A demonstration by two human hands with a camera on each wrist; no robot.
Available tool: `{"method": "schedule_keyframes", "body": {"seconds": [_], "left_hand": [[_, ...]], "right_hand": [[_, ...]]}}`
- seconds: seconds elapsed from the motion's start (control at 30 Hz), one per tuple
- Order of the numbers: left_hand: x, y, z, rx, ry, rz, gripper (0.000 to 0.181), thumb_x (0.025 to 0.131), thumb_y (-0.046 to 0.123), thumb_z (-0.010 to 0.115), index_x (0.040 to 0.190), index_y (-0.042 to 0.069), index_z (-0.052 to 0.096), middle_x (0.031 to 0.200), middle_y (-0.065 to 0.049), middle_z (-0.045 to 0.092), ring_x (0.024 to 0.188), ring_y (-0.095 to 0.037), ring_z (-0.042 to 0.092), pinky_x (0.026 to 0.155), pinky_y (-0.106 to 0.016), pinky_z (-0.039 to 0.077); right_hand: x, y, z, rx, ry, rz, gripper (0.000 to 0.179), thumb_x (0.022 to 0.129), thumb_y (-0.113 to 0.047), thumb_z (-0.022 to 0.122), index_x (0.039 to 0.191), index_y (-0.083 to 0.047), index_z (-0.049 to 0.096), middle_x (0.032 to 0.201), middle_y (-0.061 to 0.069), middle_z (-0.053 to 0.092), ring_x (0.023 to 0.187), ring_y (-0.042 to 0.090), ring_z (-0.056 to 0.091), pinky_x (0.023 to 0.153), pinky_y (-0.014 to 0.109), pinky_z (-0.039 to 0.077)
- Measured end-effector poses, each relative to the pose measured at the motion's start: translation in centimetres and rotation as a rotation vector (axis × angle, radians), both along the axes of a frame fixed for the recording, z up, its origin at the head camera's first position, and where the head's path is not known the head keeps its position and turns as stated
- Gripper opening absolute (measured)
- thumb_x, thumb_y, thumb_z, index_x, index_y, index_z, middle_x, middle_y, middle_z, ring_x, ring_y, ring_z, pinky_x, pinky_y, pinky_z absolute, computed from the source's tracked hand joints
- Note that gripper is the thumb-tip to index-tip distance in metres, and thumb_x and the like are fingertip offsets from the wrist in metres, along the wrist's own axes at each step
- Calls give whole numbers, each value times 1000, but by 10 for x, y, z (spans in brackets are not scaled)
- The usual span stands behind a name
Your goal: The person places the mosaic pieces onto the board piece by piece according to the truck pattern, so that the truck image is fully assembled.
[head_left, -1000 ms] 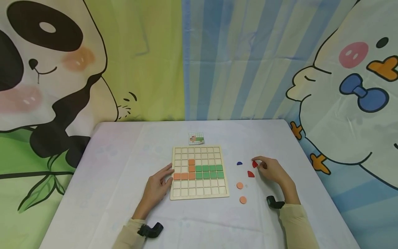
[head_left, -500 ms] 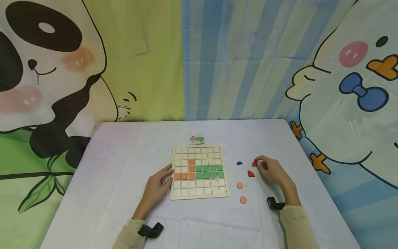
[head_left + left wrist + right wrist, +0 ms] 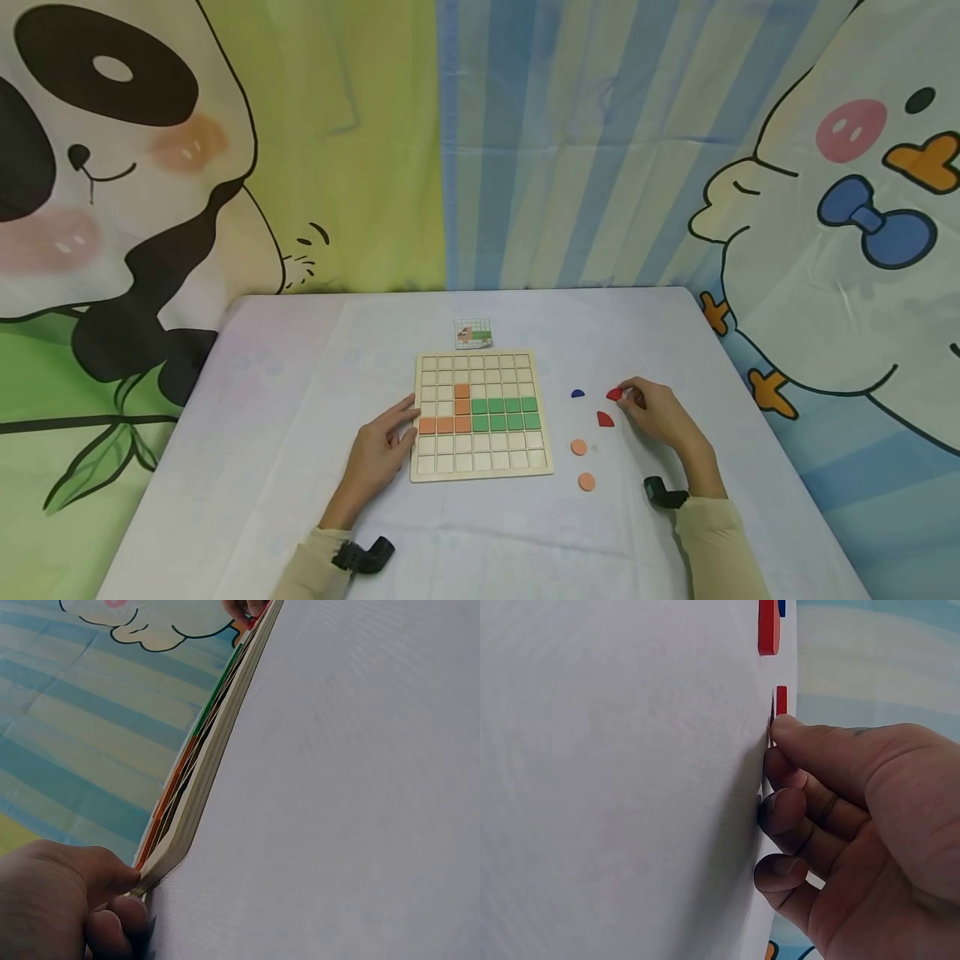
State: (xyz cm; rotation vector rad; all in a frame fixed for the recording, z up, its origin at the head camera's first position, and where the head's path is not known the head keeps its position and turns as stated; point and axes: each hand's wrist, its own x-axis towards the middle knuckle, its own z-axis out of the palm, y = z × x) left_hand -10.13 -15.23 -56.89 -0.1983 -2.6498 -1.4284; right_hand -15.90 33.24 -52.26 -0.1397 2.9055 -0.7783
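Note:
In the head view my right hand (image 3: 658, 412) pinches a red quarter-circle piece (image 3: 614, 394) at the right of the table. That piece (image 3: 781, 700) shows beyond the thumb tip in the right wrist view, and the other fingers are bent near the cloth. Just below it lies a second red quarter-circle piece (image 3: 605, 419). My left hand (image 3: 377, 450) rests its thumb and fingertips against the left edge of a wooden grid board (image 3: 480, 477). Orange squares (image 3: 446, 425) and green squares (image 3: 506, 414) fill some of the board's cells.
A small printed card (image 3: 473, 333) with a coloured grid pattern lies behind the board. Between board and right hand are a blue half-circle piece (image 3: 577, 393) and two orange discs (image 3: 579, 447), one nearer the front. Patterned curtains (image 3: 570, 150) hang behind the white-covered table (image 3: 480, 542).
The red piece at my right fingertips has turned a little, and the index finger has drawn back to its right side. My left hand and the board have stayed put.

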Motion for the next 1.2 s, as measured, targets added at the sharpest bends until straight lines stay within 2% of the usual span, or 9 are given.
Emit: {"method": "schedule_keyframes", "body": {"seconds": [0.17,0.4,0.57,0.77,1.0,1.2], "left_hand": [[0,0,-1,-3,13,-1,33,97,7,74,129,9,76,153,-4,64,48,-1,39,45,-22,36],[0,0,-2,4,23,2,33,96,7,75,129,9,76,152,-5,64,47,0,39,45,-22,35],[0,-1,-3,12,22,-2,33,97,7,74,130,9,76,153,-5,64,47,-1,38,45,-22,35],[0,-1,-3,1,18,-4,33,97,7,74,130,10,76,153,-5,64,48,0,39,45,-22,36],[-1,-1,-4,-6,33,-1,33,96,7,75,129,10,76,152,-4,64,49,0,39,47,-21,36],[0,0,-6,-1,38,7,33,95,6,75,128,10,76,152,-5,65,50,0,39,47,-21,36]], "right_hand": [[2,-4,0,-7,0,-10,30,100,-13,72,126,1,67,88,7,64,80,19,56,69,27,48],[4,-13,5,-10,-7,-28,34,99,-15,74,130,0,67,92,9,67,84,21,58,75,29,53],[4,-24,11,-44,9,-12,36,99,-15,74,130,1,67,92,8,67,83,20,58,71,27,52],[2,-39,13,-91,-14,10,37,99,-15,74,132,0,66,89,7,66,77,18,57,63,24,50],[2,-57,14,-150,9,96,32,98,-11,75,127,1,67,84,7,66,67,16,57,58,24,48],[3,-72,16,-163,12,152,26,97,-13,76,121,-3,71,79,1,63,68,13,53,58,23,45]]}}
